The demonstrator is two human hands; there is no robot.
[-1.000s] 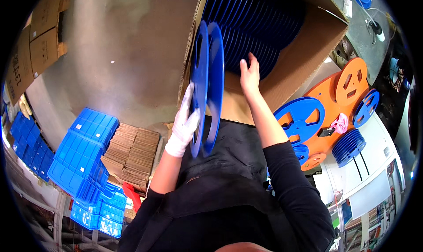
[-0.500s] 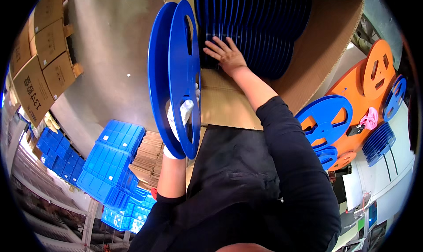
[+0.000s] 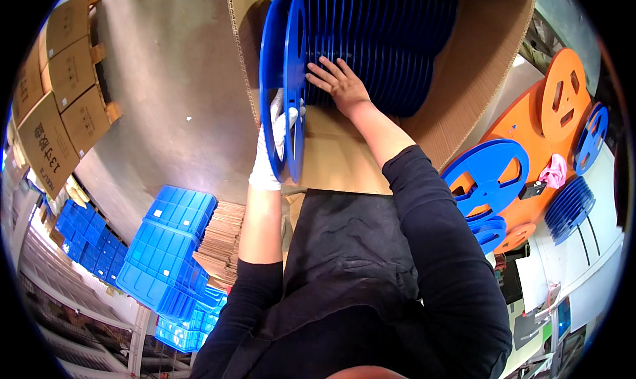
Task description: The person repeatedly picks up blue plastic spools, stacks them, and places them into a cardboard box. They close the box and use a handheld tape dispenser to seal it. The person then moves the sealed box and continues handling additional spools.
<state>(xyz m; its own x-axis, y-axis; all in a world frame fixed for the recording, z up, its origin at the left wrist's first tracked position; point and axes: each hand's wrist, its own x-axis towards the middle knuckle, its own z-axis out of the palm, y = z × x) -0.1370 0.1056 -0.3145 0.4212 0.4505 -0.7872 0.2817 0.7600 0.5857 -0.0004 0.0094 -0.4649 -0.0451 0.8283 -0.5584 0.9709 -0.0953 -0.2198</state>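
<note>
My left hand (image 3: pixel 263 162), in a white glove, grips a large blue reel (image 3: pixel 270 57) through the openings of its flange. The reel stands on edge over the left side of an open cardboard box (image 3: pixel 478 81). Packed blue reels (image 3: pixel 391 67) stand on edge in close rows within the box. My right hand (image 3: pixel 343 91) is bare, fingers spread, against the near left part of those rows. The held reel comes close to the row's left end; whether they touch, I cannot tell.
To the right, an orange surface (image 3: pixel 510 122) carries a blue reel (image 3: pixel 487 170), an orange reel (image 3: pixel 564 94) and a pink cloth (image 3: pixel 554 171). Blue lidded bins (image 3: pixel 159 246) and stacked flat cardboard (image 3: pixel 220 240) stand left. Closed cartons (image 3: pixel 56 137) are piled at the far left.
My left hand has carried the blue reel away from me and to the right, into the box's left side. My right hand stays spread against the packed reels.
</note>
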